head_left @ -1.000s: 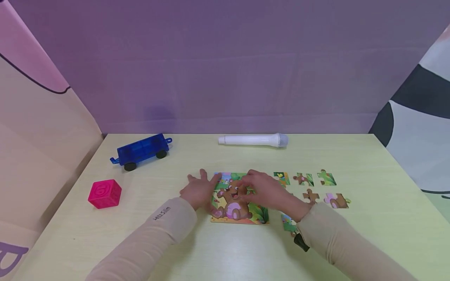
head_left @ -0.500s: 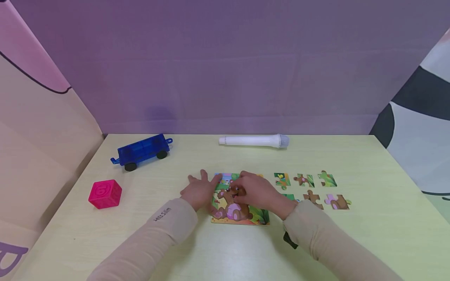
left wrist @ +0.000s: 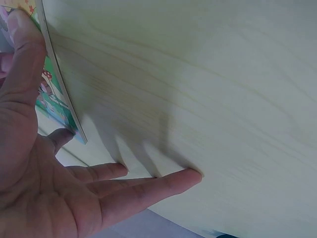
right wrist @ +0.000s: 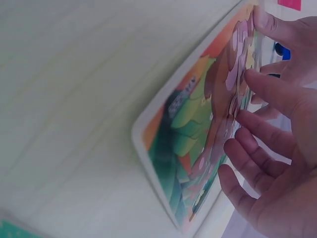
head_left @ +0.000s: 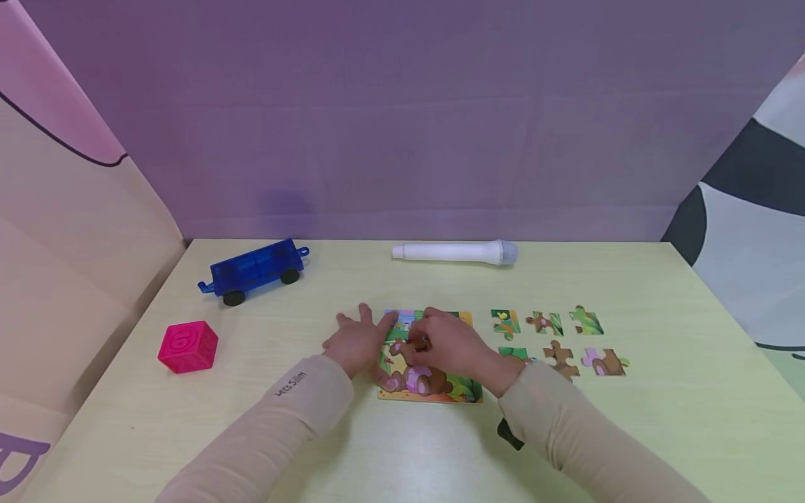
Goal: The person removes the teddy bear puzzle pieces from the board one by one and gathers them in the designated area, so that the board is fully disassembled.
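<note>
A flat puzzle board (head_left: 464, 384) with a bear picture lies on the table in front of me. My left hand (head_left: 356, 345) is spread at its left side; in the left wrist view its thumb (left wrist: 27, 37) lies over the board's edge and the other fingers stretch out across the table. My right hand (head_left: 451, 342) is over the middle of the board, thumb and fingertips pinching a brown puzzle piece (head_left: 401, 349) at the bear's upper body. Much of this piece is hidden by the fingers. In the right wrist view the fingertips (right wrist: 242, 116) are right at the picture surface.
Several loose puzzle pieces, such as a green one (head_left: 588, 321) and a brown-and-purple one (head_left: 606, 363), lie right of the board; the right sleeve covers some of that area. Behind are a white toy microphone (head_left: 449, 251) and a blue toy trailer (head_left: 256, 271). A pink cube (head_left: 189, 346) sits left.
My right hand has shifted left and slightly down over the board, its sleeve uncovering a green piece to the right of the board. My left hand has stayed in place.
</note>
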A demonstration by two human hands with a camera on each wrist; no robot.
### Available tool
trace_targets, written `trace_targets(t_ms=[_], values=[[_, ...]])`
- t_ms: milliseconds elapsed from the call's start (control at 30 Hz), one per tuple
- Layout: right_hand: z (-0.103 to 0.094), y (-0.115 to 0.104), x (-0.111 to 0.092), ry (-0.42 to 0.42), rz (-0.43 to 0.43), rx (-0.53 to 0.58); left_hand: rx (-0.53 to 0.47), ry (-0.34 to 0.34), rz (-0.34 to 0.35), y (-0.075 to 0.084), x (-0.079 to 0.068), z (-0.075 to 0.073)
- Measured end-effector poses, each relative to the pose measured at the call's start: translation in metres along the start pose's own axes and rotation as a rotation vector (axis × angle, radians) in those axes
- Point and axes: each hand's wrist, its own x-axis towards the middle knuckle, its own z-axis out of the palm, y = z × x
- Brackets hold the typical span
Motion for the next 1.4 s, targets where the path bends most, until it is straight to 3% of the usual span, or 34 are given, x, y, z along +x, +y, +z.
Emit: trace_targets(t_ms=[267,700,1033,1400], values=[[-0.0006,-0.004,0.0032,0.002,0.095,0.052,-0.003,0.001,0.005,0.0003,-0.0013,-0.0006],[-0.0058,-0.0028,0.0001,0.027,0.024,0.082,0.02,0.015,0.017,-0.0001,-0.0022,0.0006],[-0.0024,-0.0032,0.0019,0.009,0.045,-0.019,0.008,0.011,0.013,0.0001,-0.003,-0.0005],[-0.0077,-0.0061,0.0056,0.013,0.069,0.082,0.005,0.017,0.017,-0.0008,-0.001,0.0013]])
